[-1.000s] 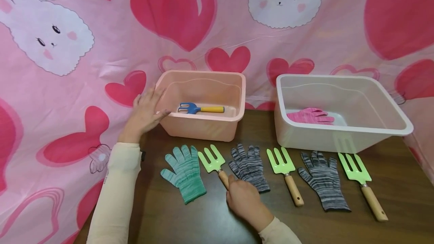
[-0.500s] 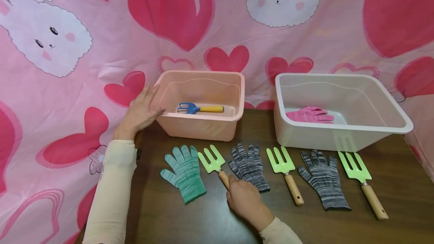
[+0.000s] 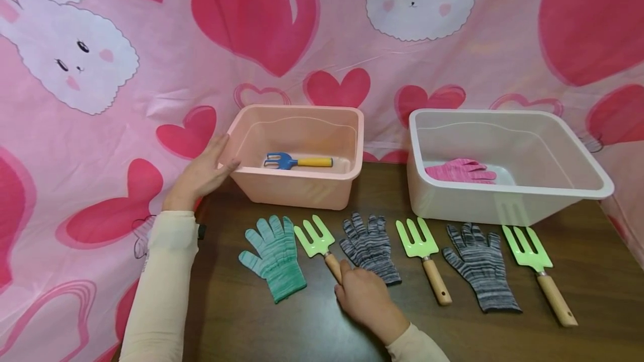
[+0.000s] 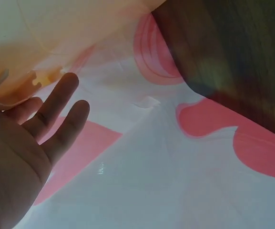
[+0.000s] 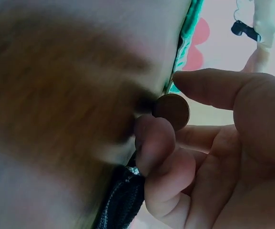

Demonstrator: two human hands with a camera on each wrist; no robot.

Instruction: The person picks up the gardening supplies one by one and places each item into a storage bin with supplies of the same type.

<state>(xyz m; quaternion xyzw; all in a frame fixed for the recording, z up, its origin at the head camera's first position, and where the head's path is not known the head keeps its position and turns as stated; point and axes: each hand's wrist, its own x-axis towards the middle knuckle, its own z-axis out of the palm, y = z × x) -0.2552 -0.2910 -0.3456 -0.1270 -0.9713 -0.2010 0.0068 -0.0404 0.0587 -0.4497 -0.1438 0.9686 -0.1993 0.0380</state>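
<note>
My right hand (image 3: 367, 298) grips the wooden handle of a light green garden hand fork (image 3: 315, 237) lying on the table. In the right wrist view the round handle end (image 5: 172, 111) shows between the thumb and the curled fingers. Beside it lie a teal knit glove (image 3: 275, 256) on the left and a grey-black knit glove (image 3: 371, 250) on the right. My left hand (image 3: 198, 177) is at the left rim of a peach bin (image 3: 297, 190), fingers fairly straight; the left wrist view shows them spread beside the bin wall. Inside that bin lies a blue fork with a yellow handle (image 3: 314, 162).
A white bin (image 3: 468, 203) on the right contains a pink glove (image 3: 460, 171). Farther right on the dark wooden table (image 3: 282, 334) lie another green fork (image 3: 425, 250), a second grey-black glove (image 3: 480, 270) and a third green fork (image 3: 538, 272). A pink heart-patterned cloth (image 3: 342, 27) hangs behind.
My left hand has slid left and slightly down, from over the peach bin's front left corner to its outer left side. The right hand and its fork have stayed in place.
</note>
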